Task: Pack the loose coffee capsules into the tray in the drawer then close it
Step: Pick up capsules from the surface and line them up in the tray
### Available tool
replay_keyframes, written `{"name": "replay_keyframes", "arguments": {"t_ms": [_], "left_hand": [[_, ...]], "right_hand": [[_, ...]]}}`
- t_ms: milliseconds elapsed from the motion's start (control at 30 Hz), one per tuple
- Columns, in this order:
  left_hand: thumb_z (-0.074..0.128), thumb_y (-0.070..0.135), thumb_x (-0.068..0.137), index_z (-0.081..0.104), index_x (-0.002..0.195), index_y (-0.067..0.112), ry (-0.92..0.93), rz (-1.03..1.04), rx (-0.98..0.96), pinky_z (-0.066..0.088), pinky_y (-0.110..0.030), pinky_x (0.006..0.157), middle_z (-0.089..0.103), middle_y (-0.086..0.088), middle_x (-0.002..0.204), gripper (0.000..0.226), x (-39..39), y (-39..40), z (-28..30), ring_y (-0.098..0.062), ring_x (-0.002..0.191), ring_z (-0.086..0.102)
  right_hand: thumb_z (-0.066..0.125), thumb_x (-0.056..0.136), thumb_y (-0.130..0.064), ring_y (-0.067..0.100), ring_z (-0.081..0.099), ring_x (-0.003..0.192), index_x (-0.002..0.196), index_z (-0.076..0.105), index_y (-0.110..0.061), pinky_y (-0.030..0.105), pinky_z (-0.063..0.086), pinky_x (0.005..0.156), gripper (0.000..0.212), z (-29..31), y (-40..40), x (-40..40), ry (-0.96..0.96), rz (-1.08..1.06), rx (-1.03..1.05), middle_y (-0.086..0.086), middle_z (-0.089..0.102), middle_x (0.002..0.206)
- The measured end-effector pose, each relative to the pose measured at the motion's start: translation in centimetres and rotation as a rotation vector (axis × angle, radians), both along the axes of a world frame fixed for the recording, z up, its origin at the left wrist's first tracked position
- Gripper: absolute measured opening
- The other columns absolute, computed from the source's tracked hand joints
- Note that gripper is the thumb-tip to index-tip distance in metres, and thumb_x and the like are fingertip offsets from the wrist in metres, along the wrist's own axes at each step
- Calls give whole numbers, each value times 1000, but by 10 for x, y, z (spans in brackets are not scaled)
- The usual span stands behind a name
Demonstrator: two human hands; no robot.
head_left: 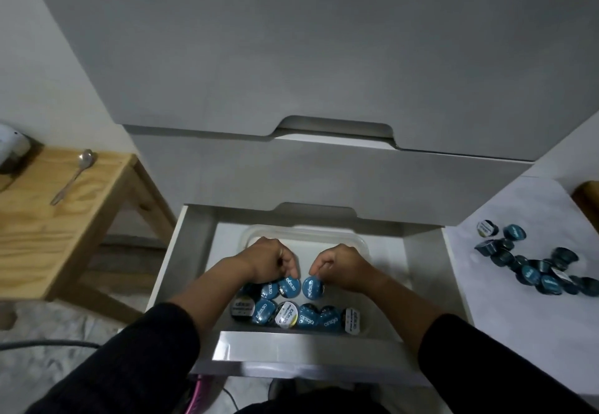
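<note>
The bottom drawer stands pulled open, with a clear plastic tray inside it. Several blue and white-lidded coffee capsules lie in rows at the tray's near end. My left hand pinches a blue capsule in the second row. Just to its right, my right hand pinches another blue capsule. Both capsules are down in the tray beside those lying there. A pile of loose capsules lies on a white surface to the right of the drawer.
Closed grey drawer fronts rise above the open one. At left stands a wooden stool with a metal spoon and a white object on it. A wooden item sits at the far right edge.
</note>
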State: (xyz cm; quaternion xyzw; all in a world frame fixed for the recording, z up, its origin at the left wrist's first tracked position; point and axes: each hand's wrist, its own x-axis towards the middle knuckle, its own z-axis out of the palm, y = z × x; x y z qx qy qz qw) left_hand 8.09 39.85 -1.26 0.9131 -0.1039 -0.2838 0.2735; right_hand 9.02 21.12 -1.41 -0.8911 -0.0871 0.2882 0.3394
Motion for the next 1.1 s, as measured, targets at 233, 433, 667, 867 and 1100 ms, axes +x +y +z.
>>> {"name": "replay_keyframes", "arguments": {"t_ms": [233,433,667,867,1100], "left_hand": [[60,6,82,74,86,22,7,-35,12,44,-18,84,72,6,91,22,-3,3,4,-4,86,59],[64,4,81,70,91,17,2,28,-20,44,-13,83,72,2,98,18,-6,4,8,-1,82,58],[48,19,91,61,111,17,-148,152,116,45,-30,94,66,-6,115,25,-23,-4,24,-21,106,58],[44,20,92,50,128,13,-423,352,139,40,-28,97,56,-7,128,37,-57,-28,36,-21,120,48],[38,27,96,36,137,14,-560,494,199,33,-27,106,44,-5,140,43,-86,-53,52,-19,130,38]], "right_hand": [[68,72,-3,-2,52,59,84,73,-8,1,39,52,14,-3,1,-1,5,-7,1,-10,60,63],[68,73,-3,1,54,61,88,70,-8,5,43,55,16,-2,-1,-4,40,-31,2,-7,61,64],[57,87,-26,17,58,97,113,60,-12,20,40,80,30,10,7,-15,-152,22,-57,6,65,108],[43,89,-30,24,59,102,110,61,-8,28,48,84,35,17,14,-43,-682,19,-262,9,63,108],[53,86,-20,30,66,84,93,67,0,32,56,79,26,14,-4,-70,-1169,-70,-218,15,69,88]]}}
